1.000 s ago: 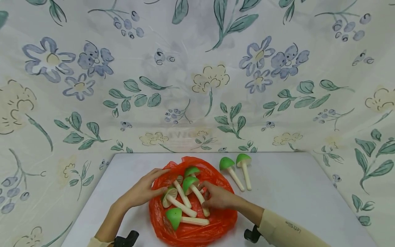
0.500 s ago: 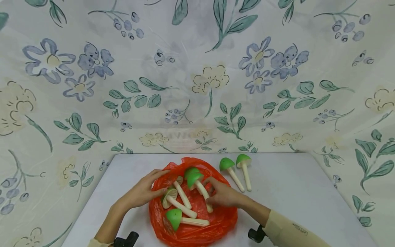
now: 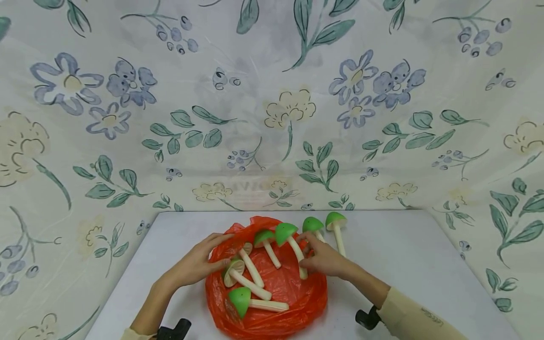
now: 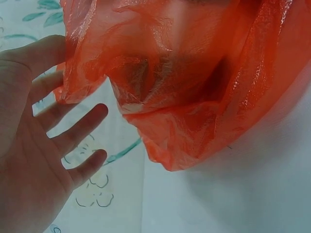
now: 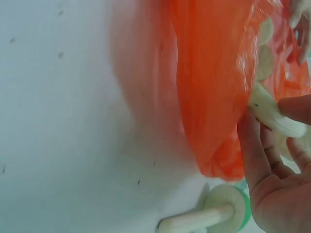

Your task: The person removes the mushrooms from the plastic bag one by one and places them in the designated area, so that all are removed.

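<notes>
A red plastic bag (image 3: 306, 309) sits with its mouth spread wide, holding several toy mushrooms (image 3: 240, 298) with green caps and pale stems. My left hand (image 3: 197, 264) grips the bag's left rim, thumb inside and the other fingers spread along the outside; in the left wrist view the thin plastic (image 4: 194, 97) passes between thumb and fingers. My right hand (image 3: 325, 259) pinches the stem of a mushroom (image 3: 286, 233) over the bag's right side, its green cap pointing up and away. In the right wrist view, that stem (image 5: 272, 114) lies between thumb and fingertips.
Two more mushrooms lie on the white table (image 3: 403, 264) behind the right hand; one (image 3: 335, 221) shows most of its stem, the other (image 3: 312, 224) is partly covered by the fingers. A flower-patterned cloth (image 3: 255, 94) hangs along the table's back edge.
My right hand has drawn the mushroom from among the others toward the bag's right rim and upward. The mushroom behind it now shows fully. My left hand has stayed at the rim.
</notes>
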`<state>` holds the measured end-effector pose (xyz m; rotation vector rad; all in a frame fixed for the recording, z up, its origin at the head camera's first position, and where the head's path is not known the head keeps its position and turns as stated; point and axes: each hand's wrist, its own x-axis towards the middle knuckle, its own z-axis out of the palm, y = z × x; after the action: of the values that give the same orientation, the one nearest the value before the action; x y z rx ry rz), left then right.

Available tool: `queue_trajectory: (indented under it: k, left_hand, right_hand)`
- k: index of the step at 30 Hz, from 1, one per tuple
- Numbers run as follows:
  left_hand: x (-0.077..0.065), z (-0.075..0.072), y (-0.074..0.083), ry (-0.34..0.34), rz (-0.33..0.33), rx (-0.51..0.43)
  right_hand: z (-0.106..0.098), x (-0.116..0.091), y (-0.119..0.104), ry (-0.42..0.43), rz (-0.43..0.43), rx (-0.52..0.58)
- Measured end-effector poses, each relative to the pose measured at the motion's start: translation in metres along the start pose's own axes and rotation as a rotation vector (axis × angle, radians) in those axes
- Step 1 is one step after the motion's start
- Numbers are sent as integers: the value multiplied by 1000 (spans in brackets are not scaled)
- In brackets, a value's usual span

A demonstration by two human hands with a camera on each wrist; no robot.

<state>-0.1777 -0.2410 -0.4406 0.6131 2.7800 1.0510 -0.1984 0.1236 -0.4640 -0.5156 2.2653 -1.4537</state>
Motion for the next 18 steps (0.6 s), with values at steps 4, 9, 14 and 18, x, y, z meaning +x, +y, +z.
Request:
queue_trajectory:
  k: [4,9,14,18]
  left_hand:
    - [-1,0,0,7,7,9]
    - [0,-1,-1,8,14,9]
    - [0,-1,0,4,2,12]
    - [0,-2,0,2,-3,19]
  right_hand:
    - [-8,-1,5,50,-15,-11]
    - [-16,-3,10,133,-16,-26]
    - [-28,-6,15,223,8,-2]
    - [-40,-7,20,288,25,-8]
